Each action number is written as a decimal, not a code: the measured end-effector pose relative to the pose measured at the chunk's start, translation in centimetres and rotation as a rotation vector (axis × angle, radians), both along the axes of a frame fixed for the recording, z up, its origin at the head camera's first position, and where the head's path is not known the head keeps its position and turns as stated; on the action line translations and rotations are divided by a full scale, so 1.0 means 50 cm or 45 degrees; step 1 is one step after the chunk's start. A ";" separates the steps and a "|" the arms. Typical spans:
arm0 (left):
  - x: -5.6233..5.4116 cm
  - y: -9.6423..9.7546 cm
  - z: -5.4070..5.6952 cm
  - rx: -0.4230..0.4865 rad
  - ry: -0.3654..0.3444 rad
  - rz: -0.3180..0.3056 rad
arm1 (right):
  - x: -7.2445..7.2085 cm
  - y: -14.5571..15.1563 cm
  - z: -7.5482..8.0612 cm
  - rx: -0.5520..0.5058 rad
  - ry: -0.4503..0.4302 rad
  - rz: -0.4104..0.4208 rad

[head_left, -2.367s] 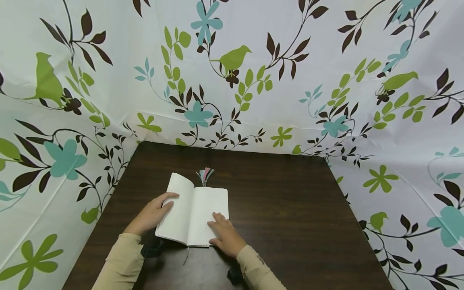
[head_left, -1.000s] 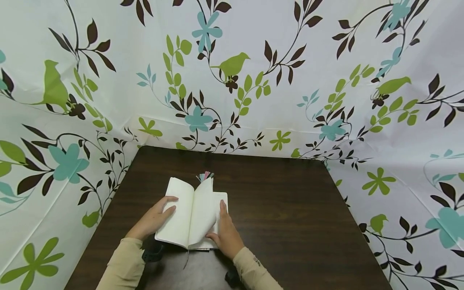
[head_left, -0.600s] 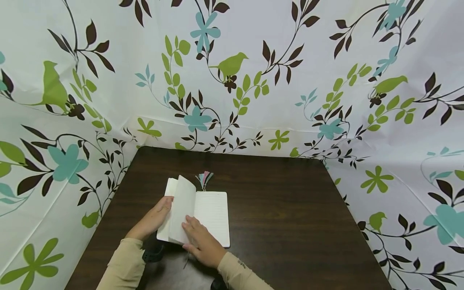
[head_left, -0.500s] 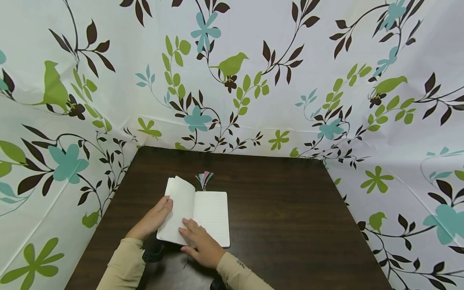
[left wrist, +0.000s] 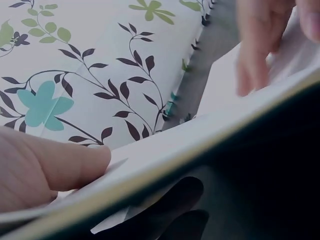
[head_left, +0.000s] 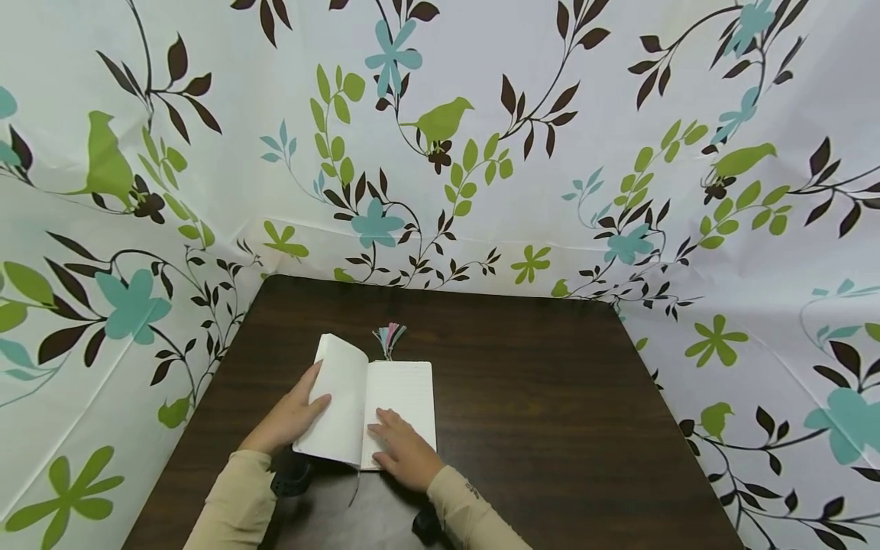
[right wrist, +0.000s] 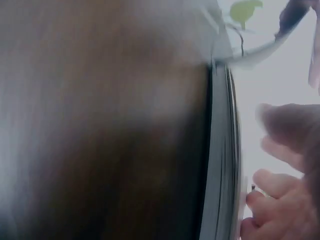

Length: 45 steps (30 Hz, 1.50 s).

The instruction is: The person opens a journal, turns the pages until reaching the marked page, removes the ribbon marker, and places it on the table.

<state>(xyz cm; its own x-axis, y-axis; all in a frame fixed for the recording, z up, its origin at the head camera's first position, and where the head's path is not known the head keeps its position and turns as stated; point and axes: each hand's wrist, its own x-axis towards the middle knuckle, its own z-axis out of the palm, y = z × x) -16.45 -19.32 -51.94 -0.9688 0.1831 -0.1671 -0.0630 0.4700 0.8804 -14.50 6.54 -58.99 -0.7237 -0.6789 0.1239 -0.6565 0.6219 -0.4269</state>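
An open notebook (head_left: 344,405) lies on the dark wooden table, its left half raised and its right page faintly lined. My left hand (head_left: 285,416) grips the left half at its outer edge. In the left wrist view, that hand's thumb (left wrist: 75,165) lies on top of the page while dark finger shapes show beneath. My right hand (head_left: 409,451) is over the lower right page with fingers spread and relaxed. In the right wrist view, the page-block edge (right wrist: 220,150) runs beside the right hand's fingers (right wrist: 272,187). A tassel (head_left: 389,336) pokes out at the notebook's top.
A thin ribbon (head_left: 354,489) hangs from the notebook's bottom edge onto the table (head_left: 550,412). Dark wrist devices sit under both wrists, the left one (head_left: 292,477) near the notebook's corner. A white curtain (head_left: 481,252) with birds and leaves surrounds the table.
My right hand lifted a right-hand leaf and swept it over to the left, then came back onto the right page. My left hand's thumb came back onto the left page.
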 end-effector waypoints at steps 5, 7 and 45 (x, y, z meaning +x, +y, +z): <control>-0.003 -0.005 -0.003 -0.015 -0.036 0.020 | -0.012 0.032 -0.009 0.161 0.012 -0.031; -0.004 -0.008 -0.002 -0.018 -0.024 0.021 | -0.016 0.041 -0.010 0.163 0.012 -0.046; 0.001 -0.019 -0.017 -0.067 0.026 -0.011 | -0.065 0.143 -0.004 0.085 -0.394 0.019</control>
<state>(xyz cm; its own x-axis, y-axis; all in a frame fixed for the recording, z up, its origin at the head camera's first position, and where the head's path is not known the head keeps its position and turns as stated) -16.40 -20.26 -52.78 -0.9706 0.1828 -0.1566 -0.0409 0.5159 0.8557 -17.78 13.68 -59.20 -0.7102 -0.6887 -0.1460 -0.5109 0.6469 -0.5661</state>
